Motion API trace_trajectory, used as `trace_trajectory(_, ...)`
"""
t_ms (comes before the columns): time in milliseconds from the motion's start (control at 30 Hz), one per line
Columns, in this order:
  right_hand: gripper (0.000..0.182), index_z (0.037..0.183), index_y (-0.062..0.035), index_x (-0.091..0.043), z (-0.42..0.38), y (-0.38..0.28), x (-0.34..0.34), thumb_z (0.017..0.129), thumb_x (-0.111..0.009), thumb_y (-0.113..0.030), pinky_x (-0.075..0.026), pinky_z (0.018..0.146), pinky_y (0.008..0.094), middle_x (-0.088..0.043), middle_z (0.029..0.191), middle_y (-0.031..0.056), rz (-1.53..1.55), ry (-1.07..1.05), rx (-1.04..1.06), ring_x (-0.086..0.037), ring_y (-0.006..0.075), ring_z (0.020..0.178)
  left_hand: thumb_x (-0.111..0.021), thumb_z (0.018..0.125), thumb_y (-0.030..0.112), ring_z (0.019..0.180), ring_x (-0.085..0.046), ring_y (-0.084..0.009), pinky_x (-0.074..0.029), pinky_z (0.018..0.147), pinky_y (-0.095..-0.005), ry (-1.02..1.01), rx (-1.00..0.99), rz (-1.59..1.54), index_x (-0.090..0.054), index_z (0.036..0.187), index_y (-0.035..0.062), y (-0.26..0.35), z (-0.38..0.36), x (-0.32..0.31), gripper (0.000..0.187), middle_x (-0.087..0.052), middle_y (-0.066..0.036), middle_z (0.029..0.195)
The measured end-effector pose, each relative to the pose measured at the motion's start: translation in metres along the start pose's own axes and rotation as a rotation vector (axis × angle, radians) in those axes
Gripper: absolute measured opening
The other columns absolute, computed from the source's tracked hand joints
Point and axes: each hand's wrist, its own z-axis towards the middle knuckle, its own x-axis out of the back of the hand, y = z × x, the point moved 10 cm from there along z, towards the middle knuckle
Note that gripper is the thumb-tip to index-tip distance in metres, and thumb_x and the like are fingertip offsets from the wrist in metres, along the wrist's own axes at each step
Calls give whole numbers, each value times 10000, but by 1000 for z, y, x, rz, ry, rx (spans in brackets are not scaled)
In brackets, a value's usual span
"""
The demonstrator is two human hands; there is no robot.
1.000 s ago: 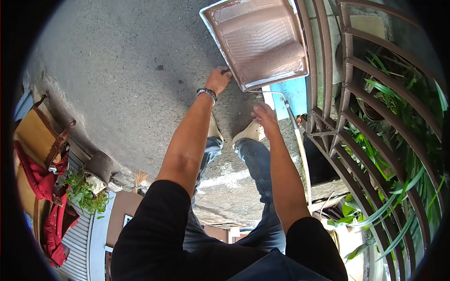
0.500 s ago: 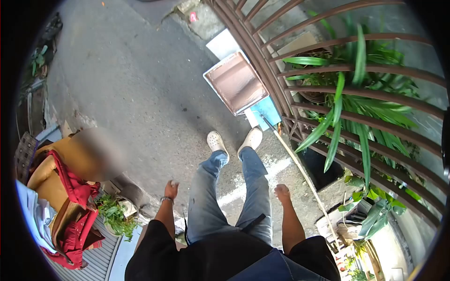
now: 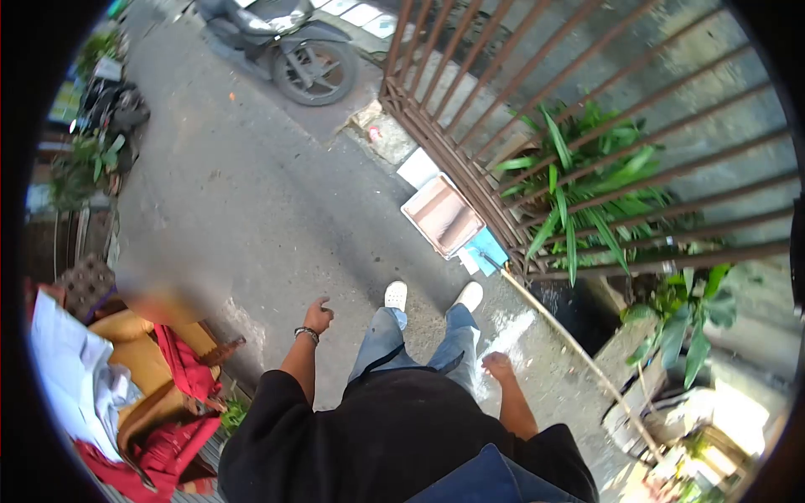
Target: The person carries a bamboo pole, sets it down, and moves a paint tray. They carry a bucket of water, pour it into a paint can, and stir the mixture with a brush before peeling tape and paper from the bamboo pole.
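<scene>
My left hand (image 3: 318, 315) hangs over the pavement to the left of my legs, empty, with its fingers loosely curled and apart. To the right of my legs is my right hand (image 3: 497, 365), also holding nothing, its fingers relaxed. Ahead of my feet, a shallow tray (image 3: 443, 214) with a white rim and a pinkish-brown inside lies against the fence. One end of a long pole (image 3: 570, 341), with a dark metal tip, rests on a blue sheet (image 3: 489, 250) beside the tray. Neither hand touches these things.
A brown metal fence (image 3: 470, 172) runs along the right, with leafy plants (image 3: 595, 189) behind it. A parked motorbike (image 3: 293, 50) stands ahead. At the left are a tan chair (image 3: 126, 327) with red cloth (image 3: 180, 360) and a blurred patch. White powder marks (image 3: 510, 331) spot the ground.
My view has tilted up and forward, bringing the motorbike in. The tray and my feet appear lower and farther off. Both hands stay empty at my sides, the left slightly raised against my legs.
</scene>
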Motion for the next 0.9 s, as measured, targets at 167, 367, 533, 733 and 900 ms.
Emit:
trace_trajectory(167,337,1025,-10,-642,-57,-61,-19,813,-639,-271,-534,720,333,-707,882,125,118,299,162,-683,198,736,-539,748,90,573,-638,-196,-524,536,-340,-104,-176,270,-543,1224,-14,-19,36,33,488,-669,-160,725)
trace_trajectory(367,340,1017,-37,-647,-163,15,-51,776,-640,-276,-522,766,364,-693,914,161,378,741,5,-670,283,873,-552,776,147,628,-658,-220,-532,548,-344,-432,-347,699,-516,1230,-31,51,5,-32,489,-667,-149,749)
trace_trajectory(533,294,951,-40,-673,-261,145,-197,786,-625,-277,-523,754,362,-699,840,143,718,914,-256,-676,279,831,-549,826,179,642,-653,-223,-527,551,-335,-532,-552,894,-509,1234,-28,150,-23,-134,459,-659,-142,788)
trace_trajectory(733,347,1019,-50,-666,-427,225,-544,802,-594,-310,-504,854,400,-667,1050,191,1294,1014,-1060,-640,313,1001,-544,886,217,659,-646,-228,-521,555,-325,-663,-779,1026,-501,1240,-24,188,-130,-281,430,-651,-133,836)
trace_trajectory(900,370,1042,-40,-663,-472,163,-770,752,-640,-268,-484,907,409,-640,1128,196,1876,822,-1504,-608,324,1073,-540,937,249,673,-641,-232,-517,559,-317,-1080,-839,1130,-494,1244,-21,116,-247,-432,412,-643,-126,875)
